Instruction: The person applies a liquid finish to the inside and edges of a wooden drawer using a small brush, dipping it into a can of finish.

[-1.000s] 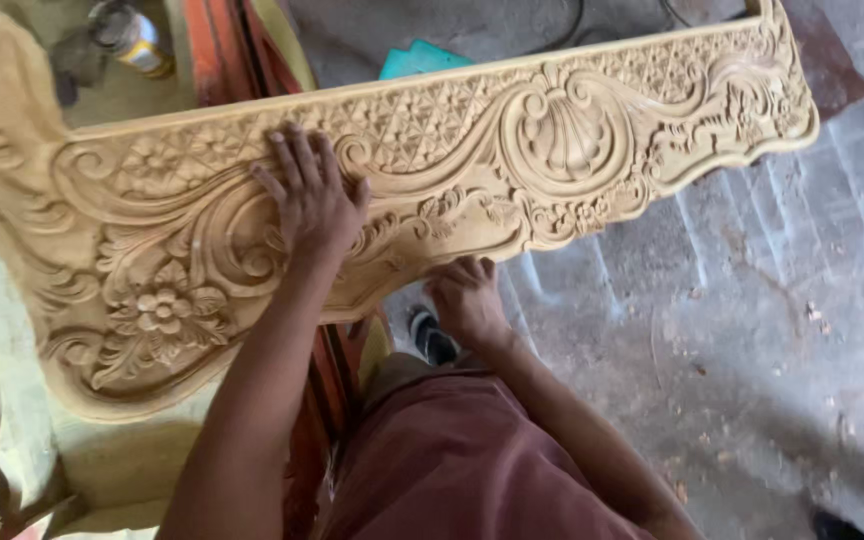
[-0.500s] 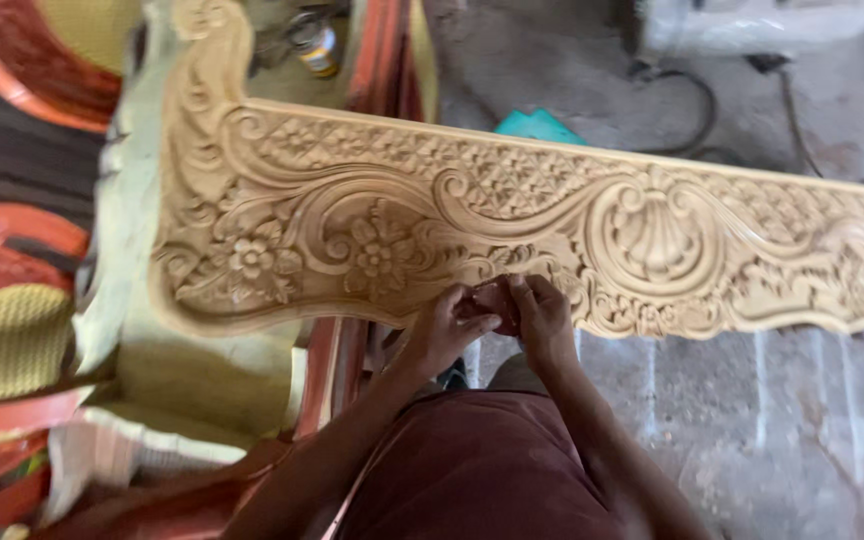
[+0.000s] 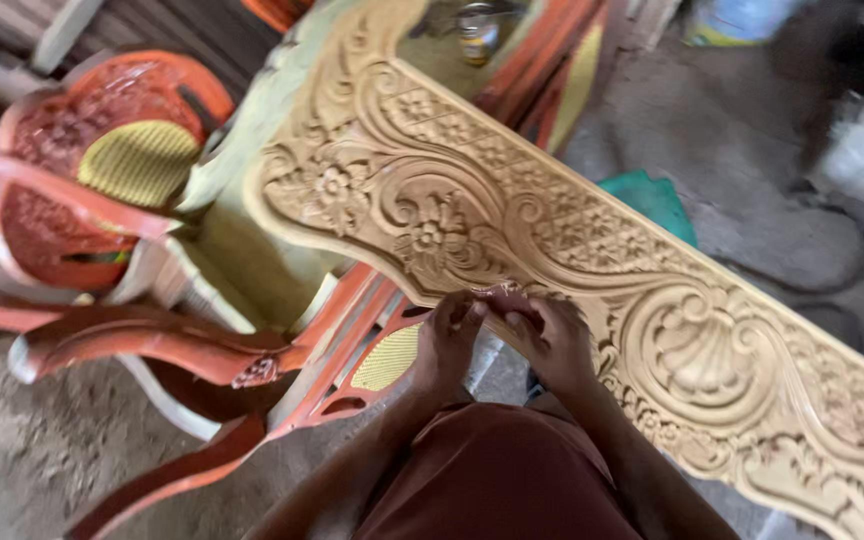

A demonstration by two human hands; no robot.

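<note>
At the near centre, both hands meet at the lower edge of the carved wooden panel [image 3: 592, 250]. Left hand [image 3: 449, 343] and right hand [image 3: 549, 345] press together, fingers curled around something small and reddish-brown [image 3: 500, 298] between them; too blurred and covered to say what it is, or whether either hand truly grips it. Cannot tell the grip of either hand. Fingertips are hidden behind each other. Forearms run down to the near edge, cut off by the frame.

Panel lies diagonal, from far left to near right, right end cut off at the frame edge. Its far-left end rests over a pale green-painted surface [image 3: 237, 250]. Pale raw wood, unpainted, matte. Deep relief: flowers with round petals at the left, scrolling leaves, a lattice band along the far edge, a big shell shape [image 3: 702, 350] toward the right. Lower edge is scalloped.

Left: stacked red plastic chairs [image 3: 102, 200] with yellow woven-look inserts, glossy, curved arms. A small metal tin [image 3: 477, 32] sits far, blurred. A teal scrap [image 3: 652, 200] shows past the panel on a grey dusty concrete floor [image 3: 752, 140]. Far right corner is motion-blurred, dark shape unreadable. Maroon cloth [image 3: 497, 475] covers the person's lap, near centre.
</note>
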